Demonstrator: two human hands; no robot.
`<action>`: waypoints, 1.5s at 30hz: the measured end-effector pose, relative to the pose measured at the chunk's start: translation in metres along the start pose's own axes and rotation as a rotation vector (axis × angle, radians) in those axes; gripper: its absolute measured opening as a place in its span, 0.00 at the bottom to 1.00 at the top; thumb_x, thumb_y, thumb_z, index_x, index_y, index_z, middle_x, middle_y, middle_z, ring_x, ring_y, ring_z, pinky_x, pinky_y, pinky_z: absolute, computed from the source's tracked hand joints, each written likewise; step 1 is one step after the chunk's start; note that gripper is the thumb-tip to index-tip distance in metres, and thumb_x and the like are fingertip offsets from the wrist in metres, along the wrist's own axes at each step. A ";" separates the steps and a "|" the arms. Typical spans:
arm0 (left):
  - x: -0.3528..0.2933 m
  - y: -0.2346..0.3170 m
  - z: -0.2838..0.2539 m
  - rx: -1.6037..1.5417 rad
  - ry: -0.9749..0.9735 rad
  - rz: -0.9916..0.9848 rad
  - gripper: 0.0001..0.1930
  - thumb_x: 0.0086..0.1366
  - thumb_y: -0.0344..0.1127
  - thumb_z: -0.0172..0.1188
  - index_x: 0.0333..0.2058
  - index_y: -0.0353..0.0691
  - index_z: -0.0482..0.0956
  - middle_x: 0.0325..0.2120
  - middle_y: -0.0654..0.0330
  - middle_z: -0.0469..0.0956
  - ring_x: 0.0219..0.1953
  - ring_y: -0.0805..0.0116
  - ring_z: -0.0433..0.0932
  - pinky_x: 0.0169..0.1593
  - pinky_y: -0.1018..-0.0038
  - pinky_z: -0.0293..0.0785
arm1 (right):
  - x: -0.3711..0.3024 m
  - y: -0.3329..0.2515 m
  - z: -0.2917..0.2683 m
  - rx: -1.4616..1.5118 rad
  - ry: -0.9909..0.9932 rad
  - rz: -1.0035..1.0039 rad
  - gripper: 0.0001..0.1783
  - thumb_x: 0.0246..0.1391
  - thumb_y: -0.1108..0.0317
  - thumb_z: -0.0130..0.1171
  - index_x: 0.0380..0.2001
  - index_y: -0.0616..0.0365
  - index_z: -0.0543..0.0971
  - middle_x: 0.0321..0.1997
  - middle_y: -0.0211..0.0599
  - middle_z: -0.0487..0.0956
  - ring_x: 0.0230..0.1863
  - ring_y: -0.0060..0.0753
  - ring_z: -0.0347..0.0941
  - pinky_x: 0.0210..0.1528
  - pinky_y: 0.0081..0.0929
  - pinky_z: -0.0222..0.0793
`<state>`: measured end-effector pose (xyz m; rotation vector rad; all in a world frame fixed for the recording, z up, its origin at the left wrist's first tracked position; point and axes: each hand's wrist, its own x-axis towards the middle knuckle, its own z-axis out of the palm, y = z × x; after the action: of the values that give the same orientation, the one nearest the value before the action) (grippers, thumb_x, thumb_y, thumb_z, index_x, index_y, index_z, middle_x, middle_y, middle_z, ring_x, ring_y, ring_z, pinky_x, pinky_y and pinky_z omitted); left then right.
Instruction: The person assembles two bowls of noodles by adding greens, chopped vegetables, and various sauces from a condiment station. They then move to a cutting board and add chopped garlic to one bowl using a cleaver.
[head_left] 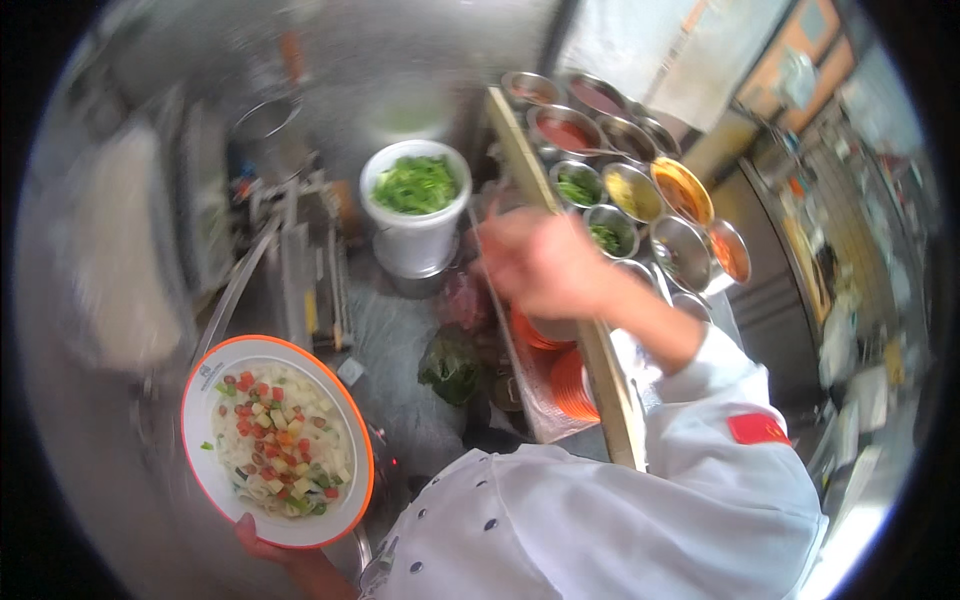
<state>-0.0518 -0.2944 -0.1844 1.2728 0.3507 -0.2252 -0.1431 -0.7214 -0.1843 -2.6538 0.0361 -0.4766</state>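
Observation:
My left hand [258, 540] grips the lower rim of a white bowl with an orange edge [203, 430], held tilted at the lower left. Pale noodles [238, 468] lie in it, topped with diced red and pale-yellow pieces [270, 430] and bits of green. My right hand [545, 265] is raised over a long wooden board [612, 400], reaching left past it toward a white tub [415, 245] of chopped greens [415, 186]. Motion smears its fingers, so whether they hold anything is not visible.
Several metal pots with sauces and toppings, among them a red sauce [565, 130], stand beyond the board. Stacked orange-rimmed dishes [572, 385] sit below it in a tray. A dark leafy clump [450, 365] lies on the metal counter [390, 350]. A large plastic bag [130, 260] is at left.

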 end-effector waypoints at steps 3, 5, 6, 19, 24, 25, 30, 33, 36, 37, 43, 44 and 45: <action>0.014 0.033 0.071 0.033 -0.155 -0.037 0.36 0.50 0.50 0.44 0.56 0.34 0.57 0.53 0.50 0.62 0.54 0.54 0.64 0.54 0.61 0.63 | -0.087 0.052 -0.080 0.099 0.290 0.882 0.04 0.46 0.72 0.54 0.25 0.61 0.76 0.22 0.49 0.75 0.22 0.48 0.72 0.25 0.36 0.69; -0.001 0.046 0.102 0.009 -0.264 -0.091 0.36 0.50 0.49 0.43 0.56 0.34 0.58 0.53 0.50 0.62 0.54 0.54 0.64 0.55 0.61 0.63 | -0.144 0.061 -0.135 -0.432 0.320 1.049 0.09 0.50 0.70 0.53 0.25 0.66 0.77 0.17 0.48 0.74 0.18 0.37 0.72 0.25 0.34 0.68; -0.007 0.052 0.113 0.003 -0.327 -0.118 0.36 0.49 0.49 0.43 0.56 0.33 0.58 0.53 0.49 0.62 0.54 0.54 0.64 0.56 0.62 0.62 | -0.161 0.059 -0.143 -0.245 0.319 1.023 0.08 0.50 0.71 0.53 0.26 0.66 0.77 0.17 0.48 0.74 0.19 0.35 0.72 0.25 0.34 0.68; 0.001 0.037 0.148 -0.175 -0.856 -0.394 0.38 0.49 0.47 0.44 0.57 0.31 0.55 0.55 0.46 0.59 0.57 0.53 0.60 0.59 0.63 0.57 | -0.219 -0.076 -0.195 -0.473 -0.491 1.141 0.21 0.46 0.52 0.55 0.35 0.59 0.76 0.30 0.50 0.78 0.34 0.50 0.75 0.38 0.41 0.70; 0.037 0.004 0.164 -0.155 -1.000 -0.408 0.38 0.48 0.48 0.43 0.57 0.30 0.55 0.56 0.45 0.59 0.58 0.52 0.60 0.59 0.64 0.57 | -0.259 -0.151 -0.154 0.125 -0.102 1.459 0.20 0.46 0.64 0.58 0.41 0.65 0.73 0.25 0.47 0.77 0.24 0.38 0.76 0.26 0.31 0.70; 0.044 -0.002 0.169 -0.163 -1.045 -0.425 0.39 0.48 0.48 0.43 0.57 0.30 0.55 0.56 0.45 0.59 0.58 0.52 0.59 0.59 0.64 0.57 | -0.261 -0.149 -0.145 0.108 0.138 1.482 0.19 0.48 0.66 0.57 0.41 0.66 0.73 0.25 0.45 0.77 0.23 0.34 0.75 0.25 0.28 0.69; 0.062 -0.017 0.201 -0.148 -1.156 -0.448 0.39 0.47 0.45 0.43 0.57 0.27 0.55 0.56 0.43 0.60 0.57 0.52 0.62 0.59 0.64 0.59 | -0.249 -0.124 -0.109 0.312 0.982 1.261 0.13 0.56 0.71 0.49 0.40 0.70 0.73 0.24 0.37 0.76 0.22 0.21 0.72 0.23 0.16 0.66; 0.054 -0.014 0.214 -0.241 -1.247 -0.490 0.39 0.46 0.44 0.44 0.57 0.27 0.55 0.55 0.43 0.60 0.56 0.51 0.62 0.58 0.64 0.60 | -0.232 -0.139 -0.115 0.145 1.071 1.238 0.12 0.58 0.71 0.45 0.36 0.69 0.75 0.25 0.38 0.77 0.24 0.22 0.73 0.27 0.18 0.70; 0.042 -0.012 0.216 -0.169 -1.134 -0.428 0.39 0.45 0.43 0.44 0.57 0.27 0.55 0.55 0.43 0.60 0.56 0.50 0.63 0.59 0.64 0.59 | -0.203 -0.160 -0.138 0.001 1.142 1.085 0.12 0.59 0.73 0.42 0.36 0.69 0.75 0.27 0.38 0.77 0.26 0.24 0.74 0.31 0.20 0.72; 0.038 -0.013 0.217 -0.159 -1.135 -0.398 0.39 0.45 0.43 0.44 0.57 0.27 0.55 0.55 0.43 0.60 0.56 0.50 0.63 0.59 0.64 0.59 | -0.192 -0.157 -0.144 -0.005 1.080 1.123 0.12 0.59 0.74 0.41 0.36 0.67 0.75 0.27 0.36 0.77 0.27 0.22 0.74 0.31 0.20 0.71; 0.023 -0.027 0.211 -0.160 -1.132 -0.487 0.39 0.46 0.43 0.45 0.57 0.27 0.55 0.55 0.43 0.60 0.56 0.51 0.63 0.59 0.63 0.58 | -0.160 -0.065 -0.103 -0.224 0.387 0.655 0.09 0.51 0.78 0.52 0.37 0.67 0.74 0.24 0.47 0.74 0.23 0.39 0.72 0.27 0.28 0.68; 0.021 -0.029 0.211 -0.164 -1.142 -0.501 0.39 0.46 0.43 0.45 0.57 0.27 0.55 0.55 0.43 0.60 0.57 0.51 0.62 0.60 0.63 0.58 | -0.167 -0.062 -0.098 -0.247 0.376 0.617 0.09 0.53 0.77 0.51 0.37 0.68 0.74 0.25 0.43 0.76 0.24 0.34 0.73 0.27 0.26 0.69; 0.018 -0.030 0.210 -0.161 -1.144 -0.487 0.39 0.46 0.43 0.45 0.57 0.27 0.54 0.55 0.43 0.60 0.57 0.51 0.62 0.60 0.63 0.58 | -0.175 -0.063 -0.095 -0.094 0.452 0.715 0.08 0.54 0.76 0.50 0.37 0.68 0.74 0.25 0.42 0.76 0.25 0.34 0.74 0.28 0.26 0.70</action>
<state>-0.0180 -0.5033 -0.1654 0.7138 -0.3195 -1.2416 -0.3426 -0.6871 -0.1342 -2.3362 1.1124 -0.8060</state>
